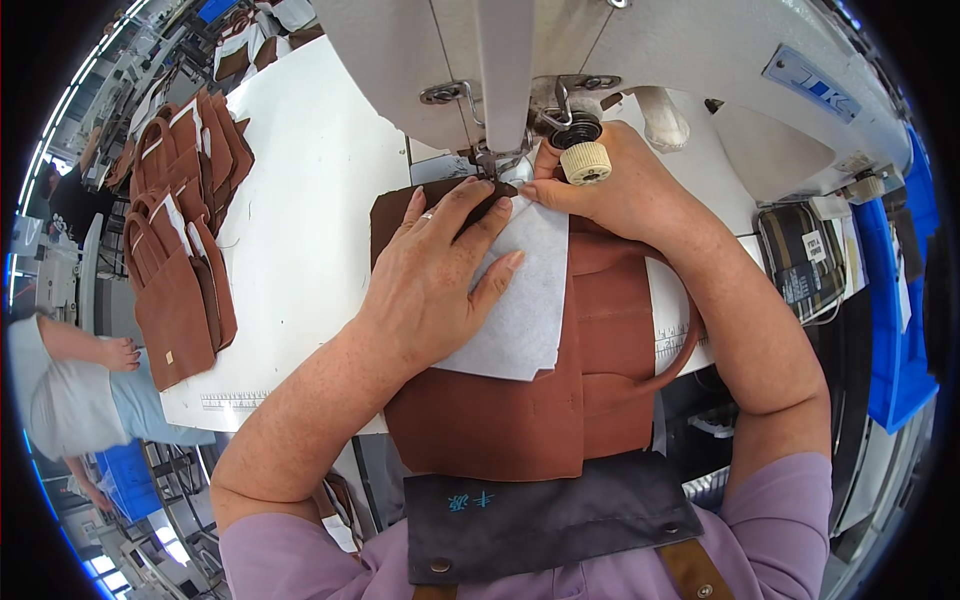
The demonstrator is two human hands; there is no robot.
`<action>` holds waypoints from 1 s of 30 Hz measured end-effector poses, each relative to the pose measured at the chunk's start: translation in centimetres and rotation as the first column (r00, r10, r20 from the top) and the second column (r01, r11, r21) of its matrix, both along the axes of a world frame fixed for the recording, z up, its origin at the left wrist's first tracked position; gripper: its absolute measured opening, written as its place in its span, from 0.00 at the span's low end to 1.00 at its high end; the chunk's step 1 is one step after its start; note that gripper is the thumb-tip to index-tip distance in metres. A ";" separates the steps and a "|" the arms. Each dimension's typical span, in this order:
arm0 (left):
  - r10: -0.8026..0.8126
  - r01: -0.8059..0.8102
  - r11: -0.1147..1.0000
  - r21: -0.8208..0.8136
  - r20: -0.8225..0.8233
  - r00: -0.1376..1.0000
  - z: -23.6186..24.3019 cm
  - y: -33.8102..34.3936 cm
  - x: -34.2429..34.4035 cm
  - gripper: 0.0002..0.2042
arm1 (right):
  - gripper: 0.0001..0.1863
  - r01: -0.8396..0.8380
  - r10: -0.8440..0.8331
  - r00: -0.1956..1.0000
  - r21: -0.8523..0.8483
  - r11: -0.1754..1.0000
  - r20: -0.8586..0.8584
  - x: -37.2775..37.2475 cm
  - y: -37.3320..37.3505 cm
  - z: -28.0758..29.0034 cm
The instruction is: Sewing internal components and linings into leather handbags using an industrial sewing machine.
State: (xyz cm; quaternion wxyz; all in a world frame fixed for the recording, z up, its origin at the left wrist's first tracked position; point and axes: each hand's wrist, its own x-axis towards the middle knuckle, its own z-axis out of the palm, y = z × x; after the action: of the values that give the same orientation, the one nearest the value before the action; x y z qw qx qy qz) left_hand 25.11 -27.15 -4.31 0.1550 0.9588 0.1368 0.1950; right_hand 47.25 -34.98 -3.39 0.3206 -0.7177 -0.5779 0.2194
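My left hand lies with fingers apart, pressing on a white lining sheet and its dark upper edge, just below the sewing machine's presser foot. Beneath the sheet is a brown leather bag piece with looped handles reaching right. My right hand is at the needle area, its thumb and curled fingers closed on the top right edge of the lining sheet, partly hidden behind a cream knob.
Stacked brown bag pieces lie on the left of the white table. A blue bin and folded plaid item are at right. A co-worker stands at far left; the machine body fills the top.
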 end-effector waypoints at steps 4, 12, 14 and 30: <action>0.001 -0.001 1.000 0.030 0.003 1.000 -0.2 0.1 0.0 0.19 | 0.14 0.002 -0.002 1.000 -0.018 1.000 0.029 0.3 0.1 -0.3; -0.018 0.017 0.999 0.029 0.021 1.000 -0.3 0.4 0.0 0.19 | 0.21 -0.009 0.015 0.998 -0.089 0.996 0.061 0.5 0.5 -0.3; -0.018 0.017 0.998 0.053 0.027 0.999 -0.3 0.6 0.2 0.19 | 0.10 0.024 -0.023 0.999 0.019 1.000 -0.048 0.3 0.4 -0.6; -0.031 0.029 0.998 0.048 0.037 0.999 -0.6 1.3 0.3 0.19 | 0.11 0.062 -0.060 0.998 0.059 0.996 -0.036 0.3 0.9 -1.2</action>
State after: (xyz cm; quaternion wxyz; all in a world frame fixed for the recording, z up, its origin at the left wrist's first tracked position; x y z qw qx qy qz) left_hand 25.40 -25.81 -4.89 0.1376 0.9603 0.1147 0.2138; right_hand 47.51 -34.12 -4.58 0.3585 -0.7210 -0.5567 0.2042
